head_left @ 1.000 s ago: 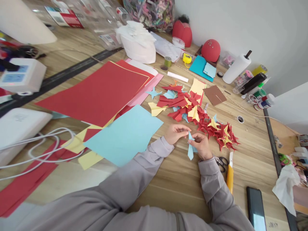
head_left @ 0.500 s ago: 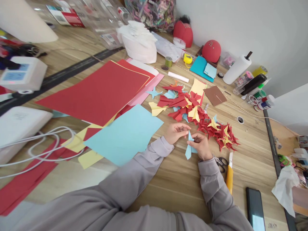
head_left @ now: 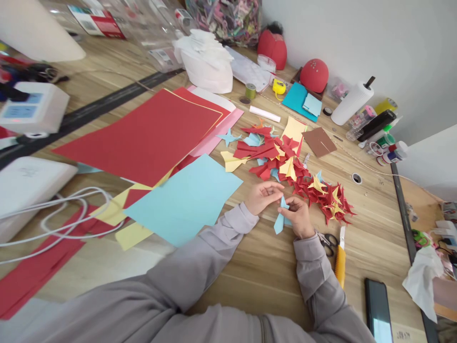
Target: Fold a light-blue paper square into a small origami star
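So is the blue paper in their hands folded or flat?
Folded: the blue paper shows pointed flaps where the right hand pinches it.

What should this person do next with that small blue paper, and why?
Probably bring the left hand over to steady the folded light-blue paper, because only the right hand appears to pinch it, while the left fingertips sit just beside its upper tip, seemingly not touching.

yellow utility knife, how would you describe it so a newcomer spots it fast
On the wooden table, look below the person's right hand. Beside the black-handled scissors lies the yellow utility knife, its yellow body ending in a pale blade.
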A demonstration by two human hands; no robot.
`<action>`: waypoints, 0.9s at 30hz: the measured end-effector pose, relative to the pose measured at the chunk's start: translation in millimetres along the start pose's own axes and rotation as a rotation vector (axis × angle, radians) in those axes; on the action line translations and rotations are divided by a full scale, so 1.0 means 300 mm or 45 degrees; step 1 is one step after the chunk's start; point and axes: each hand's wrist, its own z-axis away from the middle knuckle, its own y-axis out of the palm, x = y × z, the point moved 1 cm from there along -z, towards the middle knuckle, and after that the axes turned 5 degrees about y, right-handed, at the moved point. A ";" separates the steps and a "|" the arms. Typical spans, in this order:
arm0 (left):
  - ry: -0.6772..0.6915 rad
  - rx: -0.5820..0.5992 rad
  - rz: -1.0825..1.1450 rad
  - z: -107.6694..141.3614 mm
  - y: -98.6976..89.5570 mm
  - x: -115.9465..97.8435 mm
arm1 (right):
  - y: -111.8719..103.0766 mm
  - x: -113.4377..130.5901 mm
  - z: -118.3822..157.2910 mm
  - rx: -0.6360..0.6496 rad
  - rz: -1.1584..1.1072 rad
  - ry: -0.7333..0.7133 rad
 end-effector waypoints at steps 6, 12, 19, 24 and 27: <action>-0.043 -0.031 -0.071 0.000 0.002 0.006 | -0.001 -0.001 0.001 0.006 -0.031 0.010; -0.048 0.038 -0.043 -0.005 -0.003 0.011 | -0.003 0.007 0.004 0.065 -0.004 0.009; -0.030 0.048 -0.044 -0.003 -0.002 0.004 | -0.002 0.015 0.004 0.081 -0.033 0.012; 0.009 -0.016 -0.090 -0.002 0.000 0.006 | 0.000 0.017 0.006 0.052 -0.027 0.028; 0.044 -0.068 -0.125 -0.004 -0.002 0.009 | 0.001 0.018 0.005 0.024 -0.018 0.038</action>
